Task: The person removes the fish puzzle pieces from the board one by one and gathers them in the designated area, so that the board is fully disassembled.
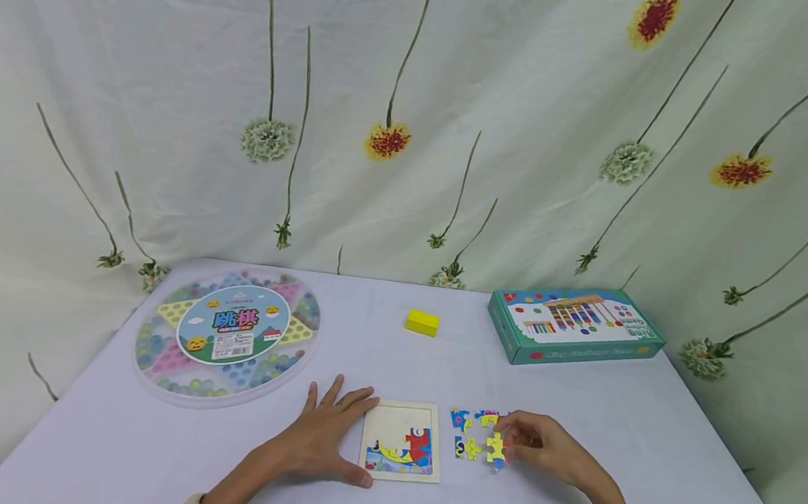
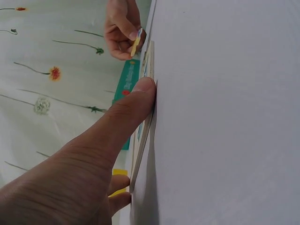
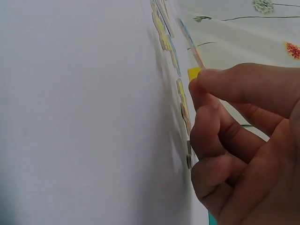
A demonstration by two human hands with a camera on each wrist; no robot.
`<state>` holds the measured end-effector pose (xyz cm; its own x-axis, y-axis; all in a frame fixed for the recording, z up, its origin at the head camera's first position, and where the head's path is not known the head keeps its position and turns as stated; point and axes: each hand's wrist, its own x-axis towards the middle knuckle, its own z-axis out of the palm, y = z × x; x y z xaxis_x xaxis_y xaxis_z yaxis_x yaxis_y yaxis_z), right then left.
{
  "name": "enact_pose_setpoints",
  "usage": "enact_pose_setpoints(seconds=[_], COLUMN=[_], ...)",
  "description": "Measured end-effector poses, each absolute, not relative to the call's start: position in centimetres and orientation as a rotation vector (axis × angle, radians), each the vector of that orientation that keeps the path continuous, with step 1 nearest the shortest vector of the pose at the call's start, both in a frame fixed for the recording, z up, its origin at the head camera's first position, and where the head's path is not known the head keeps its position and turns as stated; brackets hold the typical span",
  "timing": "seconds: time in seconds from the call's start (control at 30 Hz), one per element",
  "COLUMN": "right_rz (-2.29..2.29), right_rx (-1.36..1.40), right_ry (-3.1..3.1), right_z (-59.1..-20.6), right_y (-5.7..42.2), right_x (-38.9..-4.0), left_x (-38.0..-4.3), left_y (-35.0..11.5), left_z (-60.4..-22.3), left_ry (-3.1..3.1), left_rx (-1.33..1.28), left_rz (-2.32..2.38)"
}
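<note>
The white table bore everything, the bulkier things set toward its back and sides, which left room near the person. A round checkers set lay at left and a green box at far right. The left hand lay spread, clenched on nothing, thumb and fingertips touching two corners of the puzzle tray, probably to stop it sliding. The right hand pinched a piece by its edge. Between the hands, the tray lay flat, its lower part filled and its upper part bare. A yellow block sat well behind, out of the way. Loose pieces lay just right of the tray, picture up, handy for choosing; the pinched piece was raised above the table, on edge.
</note>
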<state>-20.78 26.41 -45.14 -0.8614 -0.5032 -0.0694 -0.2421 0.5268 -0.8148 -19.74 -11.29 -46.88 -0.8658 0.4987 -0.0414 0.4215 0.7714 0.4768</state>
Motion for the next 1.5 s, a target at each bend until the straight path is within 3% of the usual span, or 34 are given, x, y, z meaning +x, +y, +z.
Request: enact_pose_setpoints(seconds=[1.5], right_rz=[-1.200], right_rx=[-0.588], right_ry=[2.535], right_z=[-45.32], right_y=[26.11], right_x=[-21.08], left_x=[-19.84], left_y=[-11.20], left_z=[-47.01], left_ry=[2.796], left_rx=[0.708], left_rz=[0.706])
